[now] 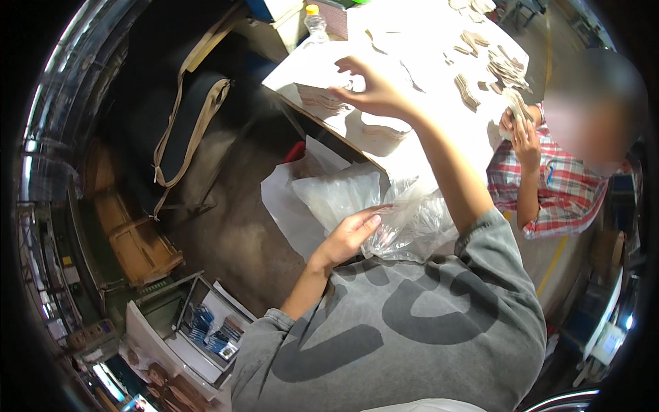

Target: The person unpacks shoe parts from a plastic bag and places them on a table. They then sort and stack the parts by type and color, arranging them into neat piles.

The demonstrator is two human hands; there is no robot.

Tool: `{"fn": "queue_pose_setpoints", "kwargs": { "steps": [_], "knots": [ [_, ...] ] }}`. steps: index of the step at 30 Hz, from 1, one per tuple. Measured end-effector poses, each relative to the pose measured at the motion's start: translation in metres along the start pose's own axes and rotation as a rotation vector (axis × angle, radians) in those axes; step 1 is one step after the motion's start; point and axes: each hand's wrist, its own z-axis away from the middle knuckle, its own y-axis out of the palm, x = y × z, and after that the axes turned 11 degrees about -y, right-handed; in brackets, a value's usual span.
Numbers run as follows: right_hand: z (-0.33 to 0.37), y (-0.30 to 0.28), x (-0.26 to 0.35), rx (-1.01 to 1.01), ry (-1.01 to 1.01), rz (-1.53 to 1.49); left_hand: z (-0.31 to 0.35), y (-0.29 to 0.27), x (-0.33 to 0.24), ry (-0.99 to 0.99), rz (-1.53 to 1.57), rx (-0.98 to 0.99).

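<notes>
Grips a clear bag [419, 223] just below the middle of the frame, with thumb and fingers of the left hand [353, 233] closed on its crumpled edge, near the grey shirt [412, 336]. Extends the right hand [371, 88], empty and with loosely spread fingers, over the table [456, 147] at upper middle, near a stack [319, 98] of pale pieces; cannot tell whether touching it. Includes a second stack [384, 132] below that wrist, a white sheet [283, 199] left of the bag, and a yellow-capped bottle [316, 26] at the top. Shows at right a co-worker [549, 199] handling a strip [519, 103], close to loose pieces [508, 72].
</notes>
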Motion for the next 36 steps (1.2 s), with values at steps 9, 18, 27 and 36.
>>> {"fn": "queue_pose_setpoints", "kwargs": {
  "steps": [9, 18, 27, 36],
  "knots": [
    [-0.117, 0.080, -0.106, 0.408, 0.215, 0.585, 0.016, 0.001, 0.004, -0.003, -0.244, -0.146],
    [-0.051, 0.036, -0.082, 0.018, 0.133, -0.312, 0.013, -0.014, -0.006, -0.040, -0.150, 0.010],
    [0.206, -0.085, 0.057, -0.592, 0.099, -0.641, -0.023, -0.023, -0.041, 0.078, -0.283, -0.110],
    [0.362, 0.039, 0.093, -0.951, 0.521, -1.222, -0.050, 0.016, -0.090, 0.187, -0.163, 0.002]
  ]
}}
